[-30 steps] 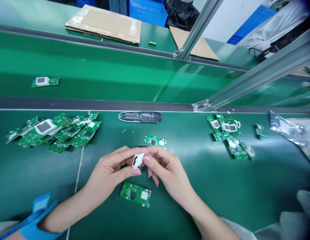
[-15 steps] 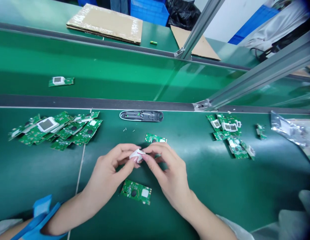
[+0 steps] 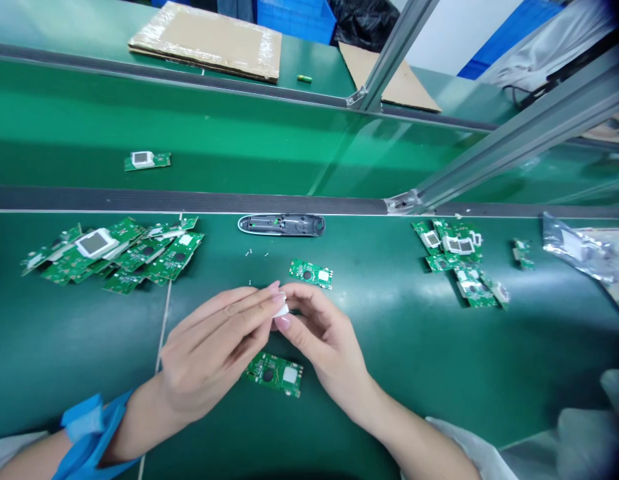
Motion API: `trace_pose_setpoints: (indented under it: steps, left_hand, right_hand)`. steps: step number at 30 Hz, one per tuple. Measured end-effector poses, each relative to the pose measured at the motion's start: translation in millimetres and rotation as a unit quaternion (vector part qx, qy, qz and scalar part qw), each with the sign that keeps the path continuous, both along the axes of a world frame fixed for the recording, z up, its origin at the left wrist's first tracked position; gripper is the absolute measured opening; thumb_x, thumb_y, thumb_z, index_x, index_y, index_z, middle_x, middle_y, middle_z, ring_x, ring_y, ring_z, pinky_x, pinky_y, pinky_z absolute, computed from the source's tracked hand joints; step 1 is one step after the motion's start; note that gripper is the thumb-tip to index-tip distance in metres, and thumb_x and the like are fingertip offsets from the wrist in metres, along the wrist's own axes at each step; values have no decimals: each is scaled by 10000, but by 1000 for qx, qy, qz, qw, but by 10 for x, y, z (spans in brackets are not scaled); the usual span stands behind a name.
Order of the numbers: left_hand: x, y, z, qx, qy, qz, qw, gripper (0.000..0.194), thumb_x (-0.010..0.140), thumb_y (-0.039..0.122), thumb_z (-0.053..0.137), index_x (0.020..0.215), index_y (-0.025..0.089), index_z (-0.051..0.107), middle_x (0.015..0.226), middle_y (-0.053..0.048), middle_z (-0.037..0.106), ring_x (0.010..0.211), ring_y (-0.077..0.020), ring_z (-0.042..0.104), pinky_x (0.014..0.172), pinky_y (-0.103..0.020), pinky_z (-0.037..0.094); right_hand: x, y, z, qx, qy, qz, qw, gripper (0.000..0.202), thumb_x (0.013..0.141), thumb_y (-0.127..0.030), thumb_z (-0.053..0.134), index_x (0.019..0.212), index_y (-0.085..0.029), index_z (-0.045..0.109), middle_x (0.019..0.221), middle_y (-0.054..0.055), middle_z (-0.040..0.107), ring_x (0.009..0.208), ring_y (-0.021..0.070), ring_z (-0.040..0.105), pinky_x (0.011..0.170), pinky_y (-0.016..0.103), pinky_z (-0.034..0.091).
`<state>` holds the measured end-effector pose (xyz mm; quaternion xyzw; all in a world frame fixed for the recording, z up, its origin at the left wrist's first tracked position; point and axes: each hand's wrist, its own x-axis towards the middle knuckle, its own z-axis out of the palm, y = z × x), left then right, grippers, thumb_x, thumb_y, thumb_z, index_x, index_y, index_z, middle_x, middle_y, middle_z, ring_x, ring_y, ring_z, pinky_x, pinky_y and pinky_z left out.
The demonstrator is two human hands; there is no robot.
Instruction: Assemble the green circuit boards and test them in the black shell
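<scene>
Between my two hands is a small white piece [image 3: 281, 310], mostly covered by the fingers, so its kind does not show. My left hand [image 3: 222, 343] has its fingers closed together against the piece from the left. The thumb and fingers of my right hand [image 3: 322, 333] pinch it from the right. Just below the hands lies a green circuit board [image 3: 275, 375] with a black blob and a white square, its left end partly behind my left hand. Beyond the fingers rests a second circuit board [image 3: 310, 273].
A long dark casing half [image 3: 282, 225] lies along the rail [image 3: 189, 201]. Piled circuit boards [image 3: 114, 257] are at left, and a looser group [image 3: 462, 263] at right. A silvery bag [image 3: 579, 243] is far right. A blue band [image 3: 96, 433] circles my left wrist.
My left hand has turned over, its back now facing up and its fingers straighter over the white piece. More of the board beyond the hands shows.
</scene>
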<state>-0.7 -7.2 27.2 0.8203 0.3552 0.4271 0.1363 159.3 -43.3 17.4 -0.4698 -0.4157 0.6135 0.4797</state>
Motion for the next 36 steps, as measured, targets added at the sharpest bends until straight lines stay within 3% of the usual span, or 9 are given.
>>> trace_pose_setpoints:
  steps: [3,13,18,25,28,32,36]
  left_hand:
    - [15,-18,-27,-34,-26,16,999,326,819,5,642,1031,243,712,901,6,792,821,-174,756,828,-294,628]
    - [-3,-18,-59,-43,-36,10,998,400,830,26,642,1119,298,690,934,27,789,833,-192,758,805,-333,642]
    - [-2,-25,-83,-45,-33,7,998,412,806,0,662,1117,269,688,950,18,789,863,-176,753,851,-303,622]
    - [22,-45,-65,-63,-39,23,997,361,819,34,663,1070,290,706,908,30,790,803,-164,752,795,-287,631]
    - [23,-31,-71,-68,-40,36,996,334,819,38,663,1043,280,717,899,20,791,801,-165,751,786,-286,630]
    - [12,-19,-95,-65,-37,44,996,329,824,53,653,1052,279,724,910,17,791,810,-176,753,792,-298,632]
    - [26,-50,-102,-61,-43,36,997,363,809,38,647,1057,293,721,918,26,790,787,-172,750,775,-300,631]
  right_hand:
    - [7,-9,-1,4,7,10,1000,212,916,-300,628,1125,-269,613,1012,0,668,938,114,650,842,257,567]
    - [13,-5,27,-6,14,16,1000,208,926,-329,597,1121,-255,609,975,12,666,888,124,659,809,275,588]
    - [0,-2,19,-4,-7,6,1000,199,911,-347,603,1081,-245,596,948,19,659,832,128,661,767,279,595]
    - [-6,3,2,-7,-5,8,1000,157,930,-333,558,1041,-223,574,925,19,650,830,119,651,790,279,595]
    - [-5,-5,4,30,-68,-6,997,175,920,-301,574,1077,-229,551,956,26,631,871,129,637,791,285,591]
    - [3,-15,8,138,-265,-74,951,221,860,-274,690,1013,-236,535,957,20,562,780,127,587,727,301,583]
    - [17,-2,16,233,-385,-78,890,56,932,-190,584,958,-231,555,916,22,566,732,120,584,634,264,549]
